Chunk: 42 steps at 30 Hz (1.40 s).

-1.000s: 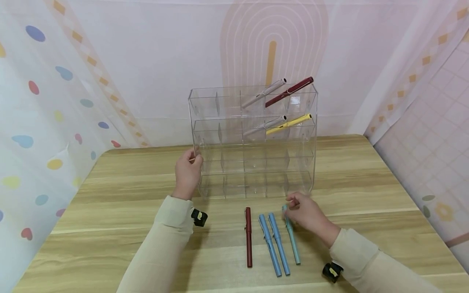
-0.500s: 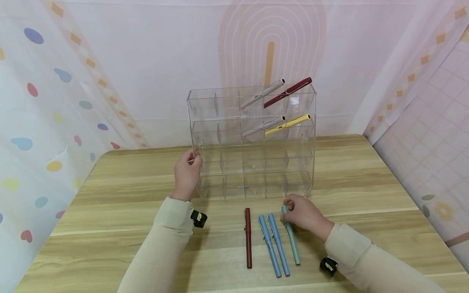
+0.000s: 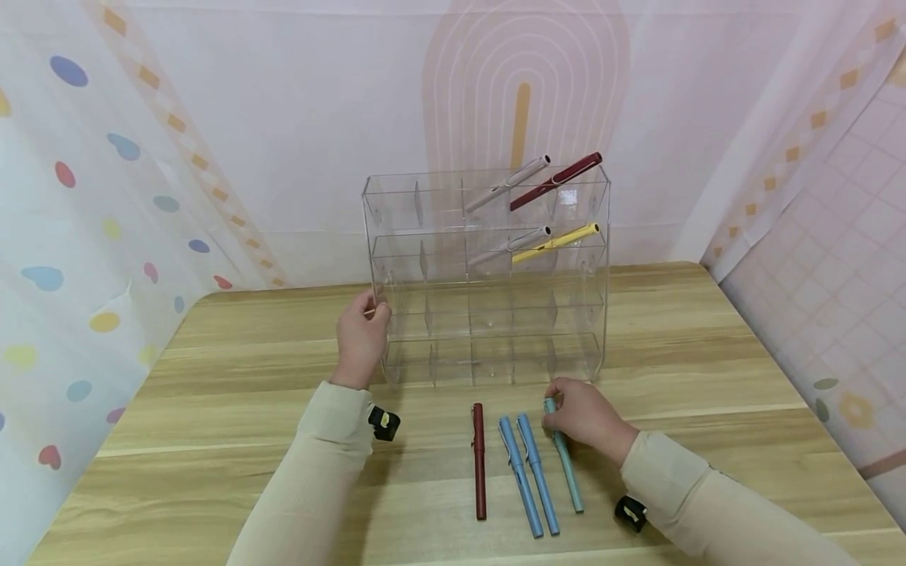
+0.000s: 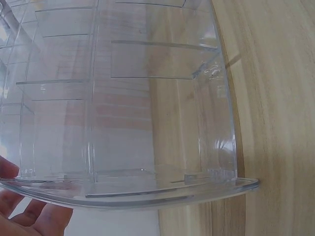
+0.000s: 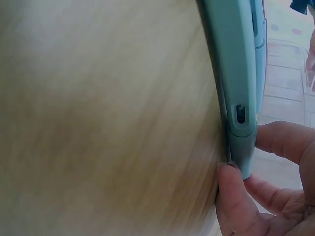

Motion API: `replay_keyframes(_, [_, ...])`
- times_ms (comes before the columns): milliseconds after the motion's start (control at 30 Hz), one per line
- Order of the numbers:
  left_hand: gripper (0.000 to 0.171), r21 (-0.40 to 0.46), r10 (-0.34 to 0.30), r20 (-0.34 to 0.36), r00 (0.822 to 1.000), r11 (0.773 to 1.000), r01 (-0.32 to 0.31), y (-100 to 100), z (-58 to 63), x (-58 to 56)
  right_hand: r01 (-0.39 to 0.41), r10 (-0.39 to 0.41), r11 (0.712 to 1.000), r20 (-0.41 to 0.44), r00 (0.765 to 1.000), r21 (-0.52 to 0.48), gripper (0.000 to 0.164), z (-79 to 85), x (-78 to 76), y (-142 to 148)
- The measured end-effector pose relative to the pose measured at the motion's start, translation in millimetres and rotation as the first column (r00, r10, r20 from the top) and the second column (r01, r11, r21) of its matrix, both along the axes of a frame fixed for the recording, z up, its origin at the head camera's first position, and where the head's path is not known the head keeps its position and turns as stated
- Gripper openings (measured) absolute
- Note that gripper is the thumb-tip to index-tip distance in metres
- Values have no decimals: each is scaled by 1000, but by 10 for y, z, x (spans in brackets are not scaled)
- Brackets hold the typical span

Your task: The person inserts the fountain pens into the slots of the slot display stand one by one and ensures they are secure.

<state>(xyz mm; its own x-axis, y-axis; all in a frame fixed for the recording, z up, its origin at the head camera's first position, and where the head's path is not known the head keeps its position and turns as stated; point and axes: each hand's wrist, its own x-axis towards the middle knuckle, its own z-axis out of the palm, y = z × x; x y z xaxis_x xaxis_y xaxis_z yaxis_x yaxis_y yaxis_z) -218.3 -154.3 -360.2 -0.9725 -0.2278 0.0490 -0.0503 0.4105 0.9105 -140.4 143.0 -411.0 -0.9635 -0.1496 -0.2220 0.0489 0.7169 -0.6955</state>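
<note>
A clear acrylic pen rack (image 3: 491, 322) with stepped rows of compartments stands on the table. My left hand (image 3: 359, 338) grips its left side edge; in the left wrist view the fingers (image 4: 49, 216) wrap the rack's side panel (image 4: 147, 197). With thumb and fingertips, my right hand (image 3: 589, 417) pinches the clip end of a teal pen (image 3: 569, 472), which lies just in front of the rack. The right wrist view shows the fingers around the end of that teal pen (image 5: 232, 73), close against the tabletop. Left of it lie two blue pens (image 3: 524, 483) and a dark red pen (image 3: 480, 464).
Slanted in the rack's top row are a pale grey pen (image 3: 508, 185) and a dark red pen (image 3: 556, 181). One row lower sit another grey pen (image 3: 511, 245) and a yellow pen (image 3: 556, 244). A patterned curtain (image 3: 318, 118) hangs behind the wooden table (image 3: 233, 409).
My right hand has shifted slightly left and its fingers have closed on the teal pen, whose near end has swung a little right. My left hand has stayed on the rack.
</note>
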Motion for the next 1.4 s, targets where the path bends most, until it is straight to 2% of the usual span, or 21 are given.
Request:
replay_keyframes(233, [39, 6, -5, -3, 1000, 1000, 5, -5, -4, 2, 22, -22, 997, 5, 1000, -73, 30, -9, -14, 25])
replay_keyframes(400, [39, -5, -5, -10, 1000, 1000, 5, -8, -11, 0, 52, -45, 986, 43, 998, -159, 31, 31, -27, 33])
replay_keyframes(733, [39, -8, -4, -15, 1000, 1000, 4, -5, -17, 1, 59, -55, 974, 23, 998, -219, 31, 266, -38, 54])
replay_keyframes(1000, [41, 3, -5, -6, 1000, 1000, 5, -1, -10, 1, 100, -108, 949, -13, 994, -299, 32, 493, -112, 100])
replay_keyframes(1233, [41, 1, -7, -7, 1000, 1000, 7, 0, -5, 3, 155, -199, 897, -65, 978, -414, 32, 696, -169, 137])
replay_keyframes(1400, [41, -6, -5, -6, 1000, 1000, 5, -2, -7, 5, 220, -301, 828, -78, 951, -515, 31, 794, -186, 149])
